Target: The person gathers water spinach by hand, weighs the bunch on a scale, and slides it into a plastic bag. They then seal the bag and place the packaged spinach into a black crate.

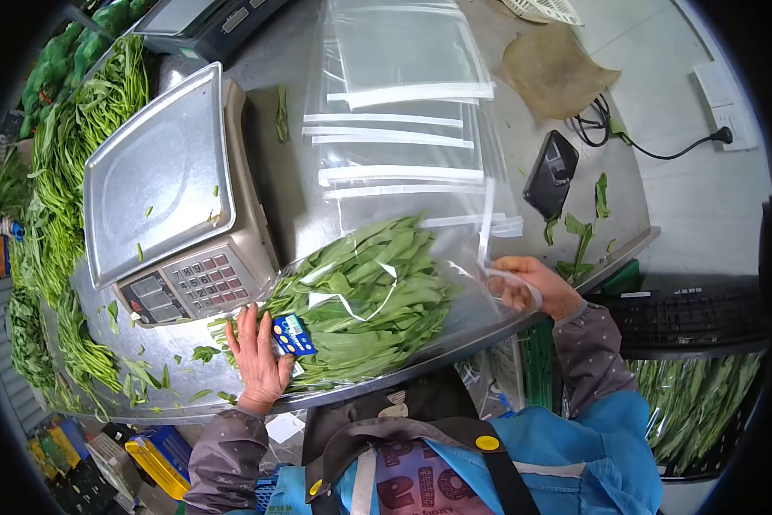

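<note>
A clear plastic bag (463,287) filled with leafy greens (377,300) lies on the metal table near its front edge. My left hand (261,356) rests on the stem end of the bag, fingers stretched out, beside a blue printed label (293,336). At the bag's other end, my right hand (532,287) pinches a thin white strip (489,223) that runs up along the bag's edge and curls around the fingers. Whether the strip is still attached to the bag, I cannot tell.
A scale (163,180) stands left of the bag, with loose greens (68,206) heaped beyond it. Flat clear bags with white strips (394,129) overlap behind. A phone (550,176) and leaf scraps (579,240) lie right. A black crate (686,318) sits below the table's right end.
</note>
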A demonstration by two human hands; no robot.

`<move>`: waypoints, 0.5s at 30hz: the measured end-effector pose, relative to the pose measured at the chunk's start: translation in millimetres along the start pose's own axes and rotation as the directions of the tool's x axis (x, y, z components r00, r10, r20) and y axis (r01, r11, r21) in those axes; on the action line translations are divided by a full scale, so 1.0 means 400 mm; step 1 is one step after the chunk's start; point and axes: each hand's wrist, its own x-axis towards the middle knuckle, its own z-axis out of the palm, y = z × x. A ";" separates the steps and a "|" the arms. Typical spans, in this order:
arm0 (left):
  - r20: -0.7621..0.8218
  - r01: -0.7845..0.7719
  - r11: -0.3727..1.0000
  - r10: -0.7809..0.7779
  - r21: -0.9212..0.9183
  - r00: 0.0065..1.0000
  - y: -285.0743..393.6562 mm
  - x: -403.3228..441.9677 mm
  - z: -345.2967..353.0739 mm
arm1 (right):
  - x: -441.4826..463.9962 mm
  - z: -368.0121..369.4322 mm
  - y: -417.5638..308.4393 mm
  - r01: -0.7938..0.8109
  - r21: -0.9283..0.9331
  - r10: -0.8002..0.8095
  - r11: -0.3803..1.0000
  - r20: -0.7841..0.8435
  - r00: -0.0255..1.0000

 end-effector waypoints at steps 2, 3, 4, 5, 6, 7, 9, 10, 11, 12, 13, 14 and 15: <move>0.005 -0.006 1.000 0.006 0.001 1.000 0.002 0.001 -0.003 | -0.024 0.022 -0.024 0.004 0.020 -0.010 1.000 0.293 0.956; 0.017 -0.004 1.000 0.004 -0.009 1.000 0.004 0.005 -0.008 | -0.021 0.033 -0.035 -0.002 0.018 -0.004 1.000 0.304 0.953; 0.025 -0.002 1.000 0.002 -0.010 1.000 0.005 0.006 -0.009 | -0.009 0.042 -0.049 -0.006 0.010 0.002 1.000 0.353 0.936; 0.032 -0.001 1.000 0.001 -0.008 0.999 0.004 0.006 -0.008 | 0.011 0.049 -0.063 -0.007 0.003 0.005 1.000 0.402 0.915; 0.020 -0.013 1.000 0.014 -0.013 1.000 0.002 0.004 -0.007 | 0.038 0.045 -0.083 0.011 -0.010 -0.005 1.000 0.456 0.890; 0.022 -0.015 1.000 0.015 -0.015 1.000 0.002 0.005 -0.007 | 0.050 0.054 -0.080 0.011 -0.010 -0.005 1.000 0.465 0.885; 0.026 0.002 1.000 -0.002 -0.019 1.000 0.004 0.005 -0.008 | 0.069 0.074 -0.077 0.245 0.400 -0.354 0.883 0.227 0.907; 0.023 0.008 1.000 -0.008 -0.018 1.000 0.005 0.005 -0.008 | 0.060 0.070 -0.070 0.223 0.469 -0.396 0.854 0.310 0.864; 0.021 0.008 1.000 -0.007 -0.026 1.000 0.005 0.005 -0.009 | 0.048 0.062 -0.048 0.221 0.466 -0.394 0.856 0.314 0.864; 0.018 0.007 0.999 -0.007 -0.035 1.000 0.004 0.005 -0.009 | 0.036 0.052 -0.015 -0.130 0.717 -0.179 0.684 0.337 0.924; 0.015 0.013 0.999 -0.012 -0.036 1.000 0.003 0.006 -0.010 | 0.026 0.044 0.010 -0.411 0.846 0.028 0.340 0.428 0.903; 0.018 0.014 0.999 -0.014 -0.040 1.000 0.002 0.006 -0.010 | 0.017 0.038 0.027 -0.414 0.843 0.033 0.345 0.430 0.902; 0.024 0.016 0.999 -0.015 -0.044 1.000 0.003 0.005 -0.011 | 0.006 0.034 0.045 -0.308 0.580 0.051 0.754 0.416 0.908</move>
